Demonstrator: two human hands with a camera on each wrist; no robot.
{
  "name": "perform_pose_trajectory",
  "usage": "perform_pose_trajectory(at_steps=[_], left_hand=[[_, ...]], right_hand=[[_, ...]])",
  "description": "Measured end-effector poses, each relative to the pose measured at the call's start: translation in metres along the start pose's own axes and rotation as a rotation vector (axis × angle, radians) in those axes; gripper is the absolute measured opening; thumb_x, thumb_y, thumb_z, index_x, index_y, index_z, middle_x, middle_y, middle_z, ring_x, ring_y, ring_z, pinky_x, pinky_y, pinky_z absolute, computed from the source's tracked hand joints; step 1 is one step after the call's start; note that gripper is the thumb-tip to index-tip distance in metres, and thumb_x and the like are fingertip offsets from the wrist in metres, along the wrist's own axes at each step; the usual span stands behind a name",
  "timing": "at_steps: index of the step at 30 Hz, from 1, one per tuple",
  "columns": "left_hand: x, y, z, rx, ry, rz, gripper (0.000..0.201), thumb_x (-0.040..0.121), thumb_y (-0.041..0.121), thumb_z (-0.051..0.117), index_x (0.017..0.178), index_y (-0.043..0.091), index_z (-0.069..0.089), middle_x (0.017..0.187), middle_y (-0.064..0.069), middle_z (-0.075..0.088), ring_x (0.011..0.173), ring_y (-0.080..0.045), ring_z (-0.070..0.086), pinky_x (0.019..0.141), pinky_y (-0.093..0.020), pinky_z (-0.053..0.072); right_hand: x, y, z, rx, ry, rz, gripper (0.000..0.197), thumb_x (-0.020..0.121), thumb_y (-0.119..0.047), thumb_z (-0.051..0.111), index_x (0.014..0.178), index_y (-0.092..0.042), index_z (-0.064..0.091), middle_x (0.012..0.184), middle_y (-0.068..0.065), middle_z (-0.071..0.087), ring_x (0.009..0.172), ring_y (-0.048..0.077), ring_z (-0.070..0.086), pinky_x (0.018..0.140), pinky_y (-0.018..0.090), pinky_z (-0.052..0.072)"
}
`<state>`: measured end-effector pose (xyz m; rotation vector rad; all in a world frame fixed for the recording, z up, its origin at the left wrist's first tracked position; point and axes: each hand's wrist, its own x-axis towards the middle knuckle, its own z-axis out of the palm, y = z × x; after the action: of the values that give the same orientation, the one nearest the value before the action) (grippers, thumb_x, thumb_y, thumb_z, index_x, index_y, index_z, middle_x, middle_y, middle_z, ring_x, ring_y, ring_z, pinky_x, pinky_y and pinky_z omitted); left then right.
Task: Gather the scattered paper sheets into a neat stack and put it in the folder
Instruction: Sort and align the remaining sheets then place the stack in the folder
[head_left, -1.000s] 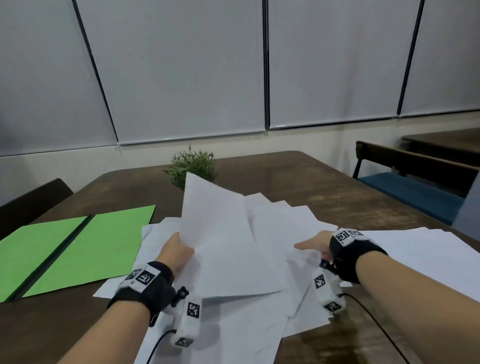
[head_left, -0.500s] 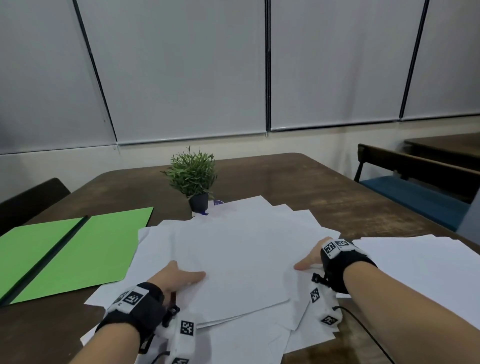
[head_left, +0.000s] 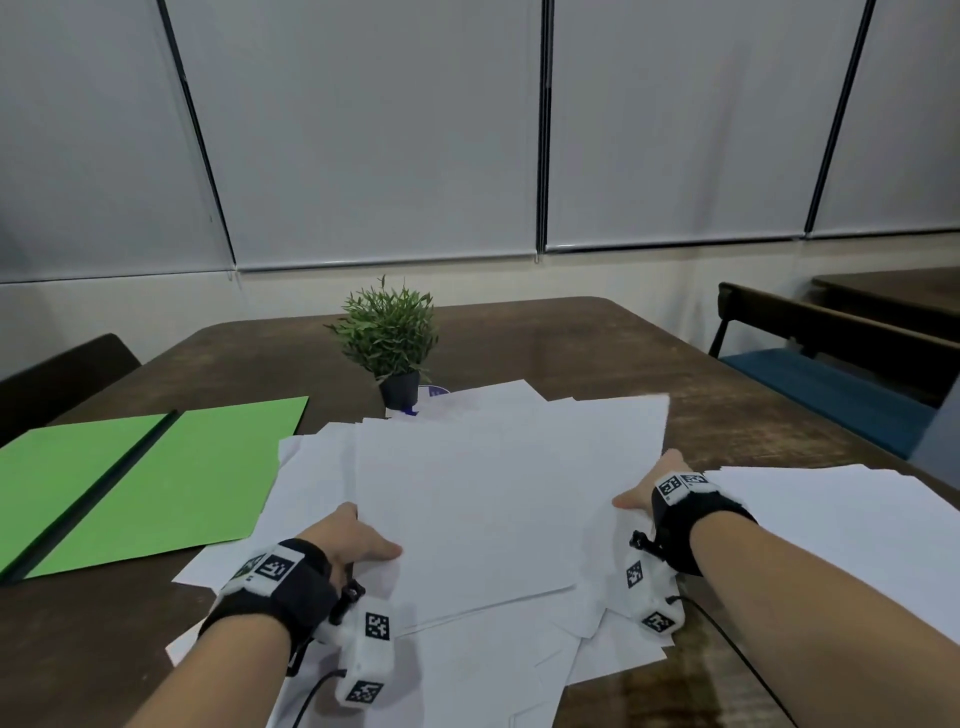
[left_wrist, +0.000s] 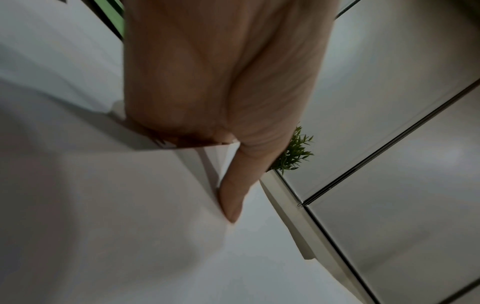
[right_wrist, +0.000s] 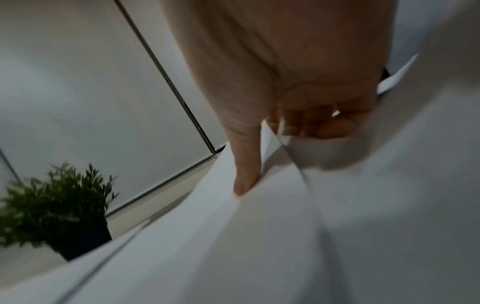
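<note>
A loose pile of white paper sheets (head_left: 493, 493) lies spread over the middle of the brown table (head_left: 597, 353). My left hand (head_left: 358, 540) grips the left edge of the top sheets (left_wrist: 130, 226), thumb on top and fingers underneath. At the opposite edge my right hand (head_left: 644, 488) pinches the sheets (right_wrist: 311, 236) the same way, thumb above and curled fingers below. The green folder (head_left: 171, 483) lies open and flat to the left of the pile, with nothing in it.
A small potted plant (head_left: 389, 338) stands just behind the pile. More white sheets (head_left: 841, 525) lie at the right, near the table's edge. A blue-seated chair (head_left: 831, 384) stands beyond the right edge, and a dark chair back (head_left: 62, 379) at the far left.
The sheet my left hand held upright now lies flat on the pile. My right hand has moved outward to the right edge and the top sheets reach farther right.
</note>
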<state>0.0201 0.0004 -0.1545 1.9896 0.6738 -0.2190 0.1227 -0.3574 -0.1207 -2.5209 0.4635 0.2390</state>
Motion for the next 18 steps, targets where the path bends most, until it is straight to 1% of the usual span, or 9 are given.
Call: perform_pose_trajectory(at_steps=[1, 3, 5, 7, 10, 12, 14, 16, 18], left_hand=[[0.002, -0.002, -0.001, 0.009, 0.001, 0.008, 0.086, 0.054, 0.018, 0.088, 0.125, 0.004, 0.041, 0.117, -0.015, 0.059, 0.103, -0.035, 0.061, 0.088, -0.048, 0.053], [0.008, -0.005, -0.002, 0.008, 0.010, 0.016, 0.093, 0.047, 0.024, 0.089, 0.125, 0.005, 0.042, 0.116, -0.014, 0.059, 0.101, -0.035, 0.062, 0.088, -0.048, 0.054], [0.013, -0.008, -0.003, 0.029, 0.004, 0.026, 0.105, 0.032, 0.036, 0.086, 0.123, 0.008, 0.042, 0.115, -0.011, 0.060, 0.099, -0.033, 0.063, 0.086, -0.046, 0.055], [0.018, -0.012, -0.003, 0.043, 0.000, 0.025, 0.107, 0.027, 0.040, 0.084, 0.120, 0.009, 0.043, 0.114, -0.010, 0.060, 0.100, -0.032, 0.062, 0.087, -0.045, 0.054], [0.028, -0.018, -0.004, 0.040, 0.004, 0.032, 0.107, 0.026, 0.040, 0.086, 0.119, 0.009, 0.045, 0.111, -0.009, 0.062, 0.100, -0.031, 0.064, 0.088, -0.045, 0.054], [0.034, -0.021, -0.006, 0.047, 0.008, 0.035, 0.106, 0.026, 0.041, 0.087, 0.118, 0.010, 0.045, 0.111, -0.008, 0.063, 0.098, -0.031, 0.065, 0.087, -0.045, 0.054], [0.034, -0.020, -0.006, 0.052, -0.004, 0.033, 0.103, 0.027, 0.041, 0.087, 0.116, 0.011, 0.045, 0.109, -0.009, 0.063, 0.095, -0.032, 0.066, 0.085, -0.045, 0.056], [0.024, -0.014, -0.005, 0.063, -0.012, 0.031, 0.102, 0.028, 0.040, 0.087, 0.116, 0.010, 0.045, 0.110, -0.009, 0.062, 0.095, -0.032, 0.066, 0.085, -0.046, 0.055], [0.015, -0.010, -0.004, 0.071, -0.011, 0.031, 0.098, 0.033, 0.037, 0.086, 0.118, 0.009, 0.045, 0.111, -0.010, 0.061, 0.097, -0.032, 0.064, 0.087, -0.046, 0.054]], right_hand=[[0.001, 0.001, 0.000, 0.022, 0.020, -0.009, 0.078, 0.071, -0.024, 0.084, 0.131, -0.002, 0.039, 0.129, 0.017, 0.055, 0.117, 0.036, 0.054, 0.088, 0.039, 0.048], [0.004, 0.006, 0.001, -0.004, 0.048, -0.045, 0.052, 0.079, -0.023, 0.078, 0.118, -0.002, 0.050, 0.120, 0.016, 0.060, 0.108, 0.034, 0.058, 0.079, 0.035, 0.046], [0.008, 0.008, -0.002, -0.012, 0.071, -0.106, 0.028, 0.085, -0.020, 0.070, 0.105, -0.004, 0.058, 0.113, 0.015, 0.063, 0.096, 0.032, 0.059, 0.078, 0.033, 0.046], [0.011, 0.009, -0.008, 0.026, 0.105, -0.160, 0.016, 0.089, -0.017, 0.062, 0.100, -0.005, 0.061, 0.110, 0.015, 0.065, 0.089, 0.030, 0.057, 0.078, 0.031, 0.047], [0.009, 0.006, -0.025, 0.117, 0.199, -0.207, 0.014, 0.094, -0.013, 0.053, 0.100, -0.004, 0.061, 0.107, 0.018, 0.064, 0.084, 0.030, 0.055, 0.073, 0.031, 0.044], [0.007, 0.001, -0.041, 0.178, 0.251, -0.237, 0.016, 0.095, -0.012, 0.049, 0.106, -0.001, 0.057, 0.110, 0.020, 0.060, 0.086, 0.030, 0.053, 0.073, 0.030, 0.040], [0.003, -0.007, -0.058, 0.251, 0.296, -0.270, 0.012, 0.097, -0.008, 0.045, 0.103, 0.000, 0.052, 0.108, 0.020, 0.058, 0.086, 0.029, 0.051, 0.071, 0.028, 0.036], [-0.003, -0.019, -0.080, 0.308, 0.341, -0.326, 0.010, 0.098, -0.005, 0.043, 0.103, -0.001, 0.050, 0.107, 0.019, 0.057, 0.094, 0.033, 0.054, 0.073, 0.027, 0.034], [-0.011, -0.033, -0.102, 0.354, 0.387, -0.391, 0.020, 0.099, -0.007, 0.042, 0.115, -0.003, 0.053, 0.115, 0.019, 0.059, 0.105, 0.035, 0.056, 0.077, 0.028, 0.036]])
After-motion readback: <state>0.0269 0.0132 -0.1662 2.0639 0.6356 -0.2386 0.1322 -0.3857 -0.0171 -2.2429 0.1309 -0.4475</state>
